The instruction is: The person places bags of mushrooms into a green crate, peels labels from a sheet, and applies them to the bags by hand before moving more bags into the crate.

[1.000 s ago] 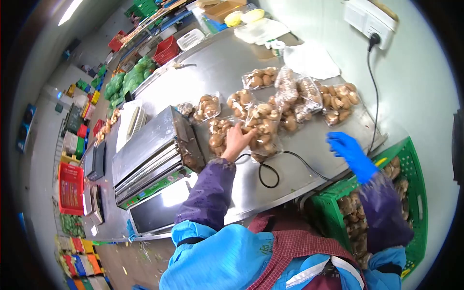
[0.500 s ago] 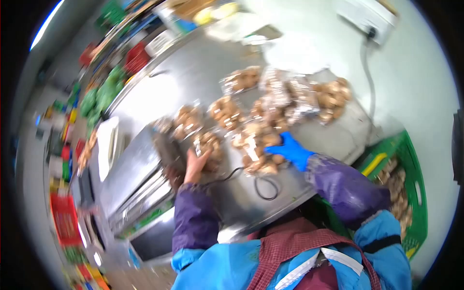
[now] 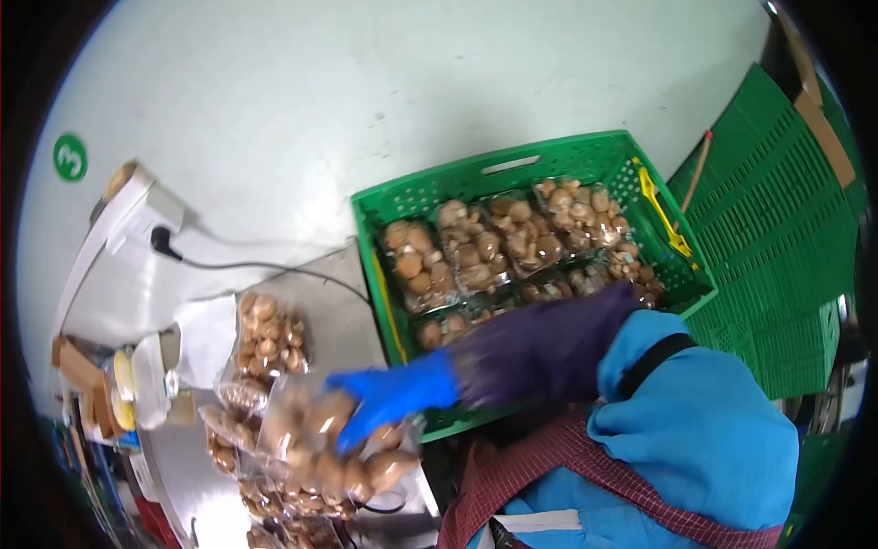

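Observation:
My right hand, in a blue glove, grips a clear plastic pack of brown mushrooms. Hand and pack are blurred by motion, and the pack appears raised above the metal table. Beyond and below it, more wrapped mushroom packs lie on that table. On the other side of my right forearm stands a green crate holding rows of similar packs. My forearm covers part of its near side. My left hand is out of view.
A black cable runs from a wall socket to the table. White paper lies beside the packs. A large slatted green panel is on the right. A cardboard box and yellow items stand at the far left.
The view has swung right, bringing the whole crate into sight. My right hand now has a mushroom pack raised off the table. My left hand, earlier at another pack, has left the view.

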A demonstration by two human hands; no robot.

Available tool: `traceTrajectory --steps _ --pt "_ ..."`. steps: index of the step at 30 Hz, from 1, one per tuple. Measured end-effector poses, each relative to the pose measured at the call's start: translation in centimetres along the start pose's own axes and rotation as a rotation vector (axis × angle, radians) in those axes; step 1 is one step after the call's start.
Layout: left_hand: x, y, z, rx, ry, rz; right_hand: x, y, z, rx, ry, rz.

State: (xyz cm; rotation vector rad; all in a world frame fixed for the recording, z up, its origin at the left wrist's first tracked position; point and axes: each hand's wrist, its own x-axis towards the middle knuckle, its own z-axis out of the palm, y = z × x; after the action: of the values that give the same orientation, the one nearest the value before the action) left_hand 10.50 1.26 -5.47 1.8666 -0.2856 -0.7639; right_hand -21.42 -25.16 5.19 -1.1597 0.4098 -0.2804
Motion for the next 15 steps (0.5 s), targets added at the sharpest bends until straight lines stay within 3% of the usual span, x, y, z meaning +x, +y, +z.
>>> traceTrajectory --steps 1,2,4,5,6,8,10,13,15 --pt "-0.3 0.5 0.3 -0.004 0.014 0.007 -4.9 -3.2 -2.5 -0.070 0.159 0.117" --pt "-0.5 0.9 1.0 -0.019 0.019 0.021 -7.2 -3.2 -5.7 -0.047 0.086 -0.180" --pt "-1.3 1.6 1.9 -0.036 0.035 0.035 -16.2 -2.8 -12.2 -0.039 0.459 -0.256" --pt "-2.2 2.5 3.1 -0.048 0.044 0.042 -20.4 -3.7 -14.1 -0.100 0.742 -0.186" --pt "-2.6 2.1 2.9 -0.066 0.052 0.043 -24.6 -4.7 -15.1 -0.089 0.888 -0.187" --pt "-4.2 2.4 3.1 -0.108 0.082 0.045 -32.2 -0.9 -23.0 -0.598 1.296 -0.104" --pt "-5.5 2.4 3.9 -0.146 0.096 0.059 -38.2 2.6 -28.5 -0.876 1.562 0.173" --pt "-6.6 3.1 4.8 -0.202 0.110 0.090 -39.8 3.5 -29.2 -0.874 1.582 0.346" --pt "-7.6 3.5 4.5 -0.243 0.126 0.109 -39.9 4.6 -30.2 -0.900 1.561 0.323"
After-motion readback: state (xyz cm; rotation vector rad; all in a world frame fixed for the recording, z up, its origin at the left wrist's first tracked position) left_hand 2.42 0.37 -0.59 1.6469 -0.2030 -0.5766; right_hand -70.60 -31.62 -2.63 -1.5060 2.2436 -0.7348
